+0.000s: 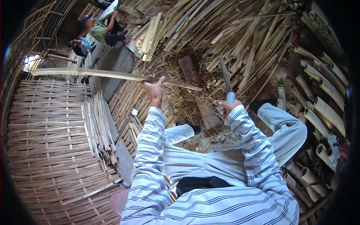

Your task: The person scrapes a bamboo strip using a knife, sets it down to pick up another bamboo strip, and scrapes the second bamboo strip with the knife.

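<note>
Head view: a long, flat, pale-tan bamboo strip [107, 74] extends crosswise above curled, fibrous shavings [178, 101], its right end sloping lower. The left hand's [152, 91] fingers clasp it mid-length, forearm forward; the right hand [226, 107] grips a blue-handled, straight metal knife [225, 78], blade forward.

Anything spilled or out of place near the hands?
Loose shavings lie strewn around the wooden board: untidy, but fitting with a knife in the right hand. Odder: a small white scrap on the slats beside the left sleeve, unlike the bamboo around it. Can't tell what it is.
</note>
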Motion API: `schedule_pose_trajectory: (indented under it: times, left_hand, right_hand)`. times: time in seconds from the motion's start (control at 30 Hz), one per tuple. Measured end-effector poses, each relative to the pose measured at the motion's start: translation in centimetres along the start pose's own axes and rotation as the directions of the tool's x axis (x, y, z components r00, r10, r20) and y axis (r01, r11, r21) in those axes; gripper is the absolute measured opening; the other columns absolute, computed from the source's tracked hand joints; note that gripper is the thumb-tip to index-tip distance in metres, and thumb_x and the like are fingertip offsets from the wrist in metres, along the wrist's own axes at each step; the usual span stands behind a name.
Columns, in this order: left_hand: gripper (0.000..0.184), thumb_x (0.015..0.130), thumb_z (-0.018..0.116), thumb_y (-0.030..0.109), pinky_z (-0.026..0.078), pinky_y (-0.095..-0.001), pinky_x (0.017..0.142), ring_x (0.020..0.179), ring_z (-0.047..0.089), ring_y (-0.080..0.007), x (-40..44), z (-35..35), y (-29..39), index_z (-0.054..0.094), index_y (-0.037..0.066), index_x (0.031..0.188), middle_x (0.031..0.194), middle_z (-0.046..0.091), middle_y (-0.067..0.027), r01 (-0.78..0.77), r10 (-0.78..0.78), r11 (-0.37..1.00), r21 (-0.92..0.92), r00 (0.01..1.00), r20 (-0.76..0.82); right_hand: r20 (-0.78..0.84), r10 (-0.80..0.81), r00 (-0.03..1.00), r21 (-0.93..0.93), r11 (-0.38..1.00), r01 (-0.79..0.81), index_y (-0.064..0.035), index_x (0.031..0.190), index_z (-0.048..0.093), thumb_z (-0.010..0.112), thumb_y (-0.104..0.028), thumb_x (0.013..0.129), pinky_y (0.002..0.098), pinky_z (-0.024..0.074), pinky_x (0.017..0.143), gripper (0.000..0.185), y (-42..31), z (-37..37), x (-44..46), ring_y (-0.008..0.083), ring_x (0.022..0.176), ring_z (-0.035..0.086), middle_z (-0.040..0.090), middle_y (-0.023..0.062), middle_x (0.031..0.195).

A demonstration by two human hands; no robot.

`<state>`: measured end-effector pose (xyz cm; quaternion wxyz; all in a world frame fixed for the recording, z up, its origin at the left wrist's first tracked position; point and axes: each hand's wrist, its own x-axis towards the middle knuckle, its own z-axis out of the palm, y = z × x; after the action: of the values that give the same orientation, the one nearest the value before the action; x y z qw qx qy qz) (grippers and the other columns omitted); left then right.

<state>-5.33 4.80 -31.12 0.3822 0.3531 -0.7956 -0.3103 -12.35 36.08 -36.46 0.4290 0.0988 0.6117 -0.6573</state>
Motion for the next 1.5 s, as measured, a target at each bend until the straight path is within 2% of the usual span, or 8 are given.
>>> schedule_pose_trajectory:
  times: [0.1, 0.17, 0.63, 0.97, 1.07, 1.23, 1.3, 1.5]
  left_hand:
    - [0.096, 0.068, 0.070, -0.005, 0.048, -0.0332, 0.085, 0.095, 0.053, -0.0276, -0.7, 1.6, -3.5, 0.001, -0.006, 0.135, 0.109, 0.044, -0.0217, 0.080, -0.065, 0.992, 0.099, 0.986, -0.153]
    - [0.090, 0.069, 0.068, -0.007, 0.049, -0.0345, 0.081, 0.090, 0.056, -0.0268, -0.8, 0.5, -2.3, 0.004, -0.006, 0.134, 0.105, 0.047, -0.0203, 0.233, -0.248, 0.948, -0.215, 0.968, -0.046]
    - [0.059, 0.063, 0.061, -0.016, 0.056, -0.0362, 0.055, 0.079, 0.057, -0.0213, 11.7, -16.8, -2.9, 0.030, 0.007, 0.109, 0.089, 0.050, -0.0110, -0.049, 0.047, 0.947, -0.317, 0.999, -0.014]
    - [0.030, 0.072, 0.047, -0.011, 0.061, -0.0359, 0.057, 0.085, 0.061, -0.0245, 10.4, -37.9, -4.4, 0.051, -0.002, 0.100, 0.095, 0.056, -0.0134, 0.298, -0.283, 0.937, 0.183, 0.953, -0.105]
    - [0.032, 0.077, 0.051, -0.008, 0.061, -0.0360, 0.053, 0.078, 0.064, -0.0217, 7.9, -42.2, -6.9, 0.053, -0.004, 0.109, 0.095, 0.059, -0.0132, 0.398, -0.376, 0.838, 0.374, 0.917, -0.133]
    - [0.025, 0.066, 0.068, 0.001, 0.054, -0.0376, 0.045, 0.064, 0.066, -0.0251, 1.6, -45.9, -11.6, 0.065, -0.004, 0.090, 0.075, 0.065, -0.0150, 0.404, -0.431, 0.611, 0.681, 0.891, -0.142]
    - [0.028, 0.063, 0.066, -0.001, 0.051, -0.0382, 0.041, 0.058, 0.066, -0.0257, -0.8, -49.1, -21.3, 0.063, -0.006, 0.091, 0.069, 0.063, -0.0161, 0.478, -0.522, 0.641, 0.600, 0.845, -0.116]
    - [0.019, 0.061, 0.061, -0.007, 0.049, -0.0370, 0.040, 0.052, 0.064, -0.0245, -14.1, -46.4, -29.8, 0.060, -0.013, 0.079, 0.065, 0.063, -0.0180, 0.746, -0.733, 0.540, 0.390, 0.644, -0.217]
  right_hand:
    - [-0.060, -0.009, 0.998, 0.043, 0.999, 0.011, -0.0022, 0.075, 0.057, 0.079, -0.017, 0.068, 0.0307, 0.0428, 0.039, 0.027, 0.4, 0.1, 0.3, 0.0149, 0.042, 0.050, 0.053, 0.0032, 0.054]
    - [-0.008, -0.054, 0.999, 0.056, 0.997, 0.054, -0.0051, 0.070, 0.055, 0.080, -0.021, 0.067, 0.0309, 0.0413, 0.038, 0.029, 1.0, -0.3, 1.1, 0.0151, 0.041, 0.050, 0.052, 0.0024, 0.055]
    - [0.028, -0.029, 0.999, 0.094, 0.995, 0.026, -0.0035, 0.074, 0.056, 0.075, -0.023, 0.071, 0.0347, 0.0453, 0.041, 0.027, 0.4, -1.5, 0.8, 0.0175, 0.044, 0.051, 0.051, 0.0036, 0.058]
    - [0.002, 0.062, 0.998, 0.012, 0.998, -0.062, -0.0081, 0.088, 0.057, 0.069, -0.022, 0.076, 0.0327, 0.0424, 0.044, 0.022, -0.1, -1.7, 0.7, 0.0154, 0.047, 0.048, 0.047, 0.0015, 0.059]
    - [0.000, 0.050, 0.999, 0.017, 0.999, -0.050, -0.0075, 0.089, 0.058, 0.069, -0.021, 0.076, 0.0320, 0.0422, 0.043, 0.022, 0.3, -1.8, 1.1, 0.0152, 0.048, 0.048, 0.047, 0.0014, 0.060]
    - [0.040, 0.059, 0.997, 0.028, 0.998, -0.060, -0.0057, 0.088, 0.057, 0.073, -0.021, 0.070, 0.0334, 0.0433, 0.046, 0.028, 0.7, -2.1, 1.6, 0.0171, 0.050, 0.049, 0.046, 0.0028, 0.061]
    - [0.054, 0.068, 0.996, 0.056, 0.996, -0.071, -0.0064, 0.086, 0.056, 0.073, -0.021, 0.070, 0.0338, 0.0433, 0.046, 0.027, 0.9, -2.2, 1.7, 0.0171, 0.050, 0.049, 0.046, 0.0024, 0.060]
    - [-0.033, 0.108, 0.994, 0.058, 0.993, -0.106, -0.0079, 0.083, 0.054, 0.071, -0.020, 0.071, 0.0344, 0.0428, 0.045, 0.024, 0.7, -1.9, 1.3, 0.0176, 0.049, 0.048, 0.045, 0.0022, 0.060]
